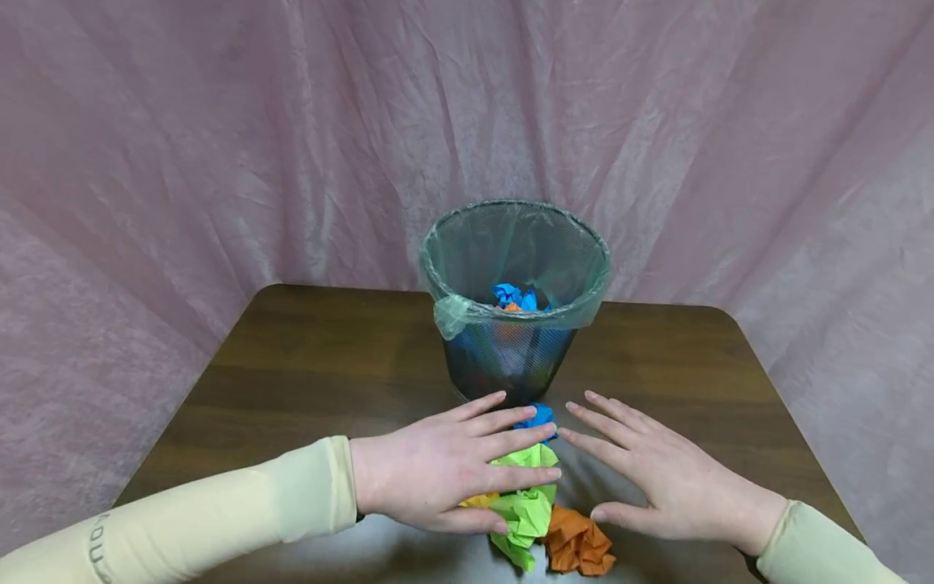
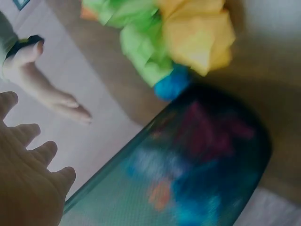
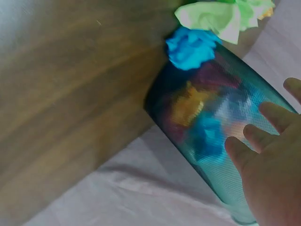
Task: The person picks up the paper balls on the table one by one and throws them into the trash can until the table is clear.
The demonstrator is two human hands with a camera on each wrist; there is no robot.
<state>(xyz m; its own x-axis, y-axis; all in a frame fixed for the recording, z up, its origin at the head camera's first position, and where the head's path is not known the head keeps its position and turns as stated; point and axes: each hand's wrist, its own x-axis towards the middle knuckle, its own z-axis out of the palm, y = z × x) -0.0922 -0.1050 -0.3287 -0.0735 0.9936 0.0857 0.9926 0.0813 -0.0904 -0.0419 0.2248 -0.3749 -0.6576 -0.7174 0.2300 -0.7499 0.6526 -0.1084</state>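
Observation:
My left hand [image 1: 456, 466] is spread above the crumpled papers in front of the bin, fingers straight, and grips nothing. To the right, my right hand [image 1: 660, 478] hovers with its fingers stretched and apart, also holding nothing. Beneath and between the hands lie crumpled green paper [image 1: 527, 515], a brown-orange paper ball [image 1: 576, 542] and a blue paper ball [image 1: 538, 419]. A yellow-orange paper ball [image 2: 197, 35], mostly covered by my left hand in the head view, shows fully in the left wrist view. The blue ball [image 3: 192, 48] sits near the bin's base.
A black mesh wastebasket [image 1: 503, 361] with a translucent green liner [image 1: 452, 316] stands behind the papers. Inside it are blue paper balls [image 1: 508, 294] and other coloured ones. The dark wooden table [image 1: 321, 365] has rounded back corners, and a pink curtain [image 1: 350, 146] hangs behind.

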